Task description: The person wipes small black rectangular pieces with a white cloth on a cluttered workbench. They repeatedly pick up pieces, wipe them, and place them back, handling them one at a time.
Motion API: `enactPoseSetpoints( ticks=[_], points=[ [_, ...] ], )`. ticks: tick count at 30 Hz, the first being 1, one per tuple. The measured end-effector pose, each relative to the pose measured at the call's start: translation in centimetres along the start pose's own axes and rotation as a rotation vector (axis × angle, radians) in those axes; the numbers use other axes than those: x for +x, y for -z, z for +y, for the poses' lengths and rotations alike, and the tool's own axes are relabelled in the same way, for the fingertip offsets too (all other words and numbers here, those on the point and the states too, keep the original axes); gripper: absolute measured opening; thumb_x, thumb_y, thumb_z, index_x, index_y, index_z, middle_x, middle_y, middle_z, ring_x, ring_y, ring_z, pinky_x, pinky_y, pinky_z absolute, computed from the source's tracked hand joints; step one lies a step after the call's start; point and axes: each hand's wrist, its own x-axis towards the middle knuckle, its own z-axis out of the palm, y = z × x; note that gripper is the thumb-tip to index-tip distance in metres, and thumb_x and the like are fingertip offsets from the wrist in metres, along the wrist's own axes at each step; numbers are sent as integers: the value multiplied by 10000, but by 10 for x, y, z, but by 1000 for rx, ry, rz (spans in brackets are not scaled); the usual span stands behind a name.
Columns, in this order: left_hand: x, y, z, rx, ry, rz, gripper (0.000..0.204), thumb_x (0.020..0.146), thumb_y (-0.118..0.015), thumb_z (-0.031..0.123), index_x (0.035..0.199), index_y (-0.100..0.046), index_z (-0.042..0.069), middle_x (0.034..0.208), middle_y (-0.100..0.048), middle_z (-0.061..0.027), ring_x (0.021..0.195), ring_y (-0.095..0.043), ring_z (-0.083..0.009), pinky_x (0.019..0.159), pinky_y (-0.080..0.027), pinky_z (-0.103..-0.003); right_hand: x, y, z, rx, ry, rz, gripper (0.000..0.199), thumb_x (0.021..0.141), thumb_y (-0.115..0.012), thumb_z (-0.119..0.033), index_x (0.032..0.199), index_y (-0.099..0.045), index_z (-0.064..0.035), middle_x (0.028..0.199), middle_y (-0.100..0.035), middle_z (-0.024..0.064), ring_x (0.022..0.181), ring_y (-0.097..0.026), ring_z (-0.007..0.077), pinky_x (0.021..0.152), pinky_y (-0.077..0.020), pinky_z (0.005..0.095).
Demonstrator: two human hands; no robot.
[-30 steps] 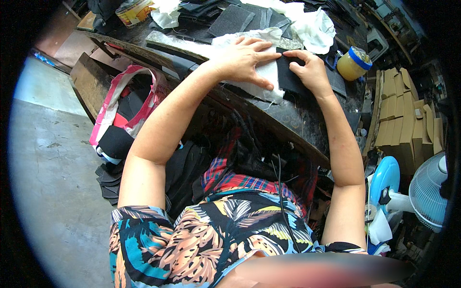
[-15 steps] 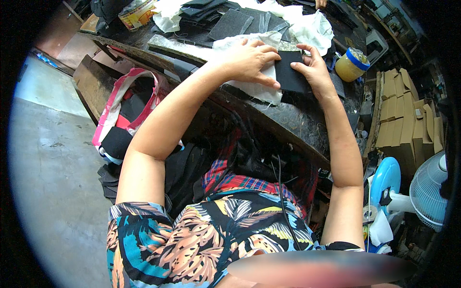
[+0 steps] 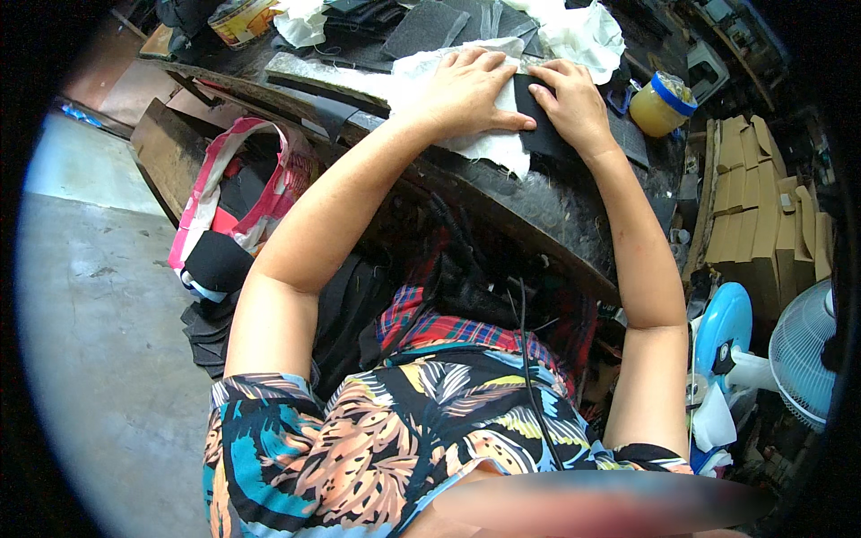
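A black flat piece (image 3: 543,134) lies at the table's near edge, partly over a white cloth (image 3: 498,154). My left hand (image 3: 471,94) rests flat on the cloth with its fingers spread, the thumb reaching the black piece's left edge. On the piece's upper right part lies my right hand (image 3: 574,103), fingers stretched out and thumb apart. Neither hand wraps round anything. What is under the palms is hidden. Beyond the hands are a stack of dark grey pieces (image 3: 426,31) and a crumpled white cloth or plastic (image 3: 587,40).
A jar with a blue rim (image 3: 662,106) and yellowish contents stands right of my right hand. Folded cardboard (image 3: 740,206) and a blue-and-white fan (image 3: 801,354) are at the right. A pink-and-white bag (image 3: 202,193) sits below the table (image 3: 547,211) at the left, near a round tub (image 3: 242,22).
My right hand has lowered from gripping the black piece's right side to lying on it. My left hand has flattened onto the white cloth. The view has shifted slightly.
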Motion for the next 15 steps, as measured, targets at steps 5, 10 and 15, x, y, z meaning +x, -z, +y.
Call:
enactPoseSetpoints(
  ticks=[5, 10, 15],
  points=[
    [0, 2, -1, -22, -12, -29, 959, 744, -676, 704, 1397, -521, 18, 1478, -458, -163, 1431, -318, -338, 1182, -242, -468, 2, 1, 8, 345, 7, 22, 187, 844, -718, -106, 1028, -731, -76, 948, -703, 55, 889, -667, 192, 822, -508, 294],
    [1, 2, 1, -20, -14, -45, 976, 746, -661, 721, 1405, -509, 18, 1483, -453, -160, 1432, -317, -332, 1184, -239, -467, 7, 3, 21, 621, -26, -71, 174, 864, -710, -180, 1003, -744, -80, 948, -732, 64, 890, -692, 164, 813, -524, 297],
    [-1, 2, 3, 3, -16, -32, 971, 754, -651, 724, 1412, -498, 27, 1478, -456, -164, 1430, -321, -334, 1183, -242, -466, 10, -14, 17, 460, -166, -12, 325, 814, -753, -214, 1104, -664, -97, 919, -706, 86, 871, -690, 241, 797, -530, 358]
  ],
)
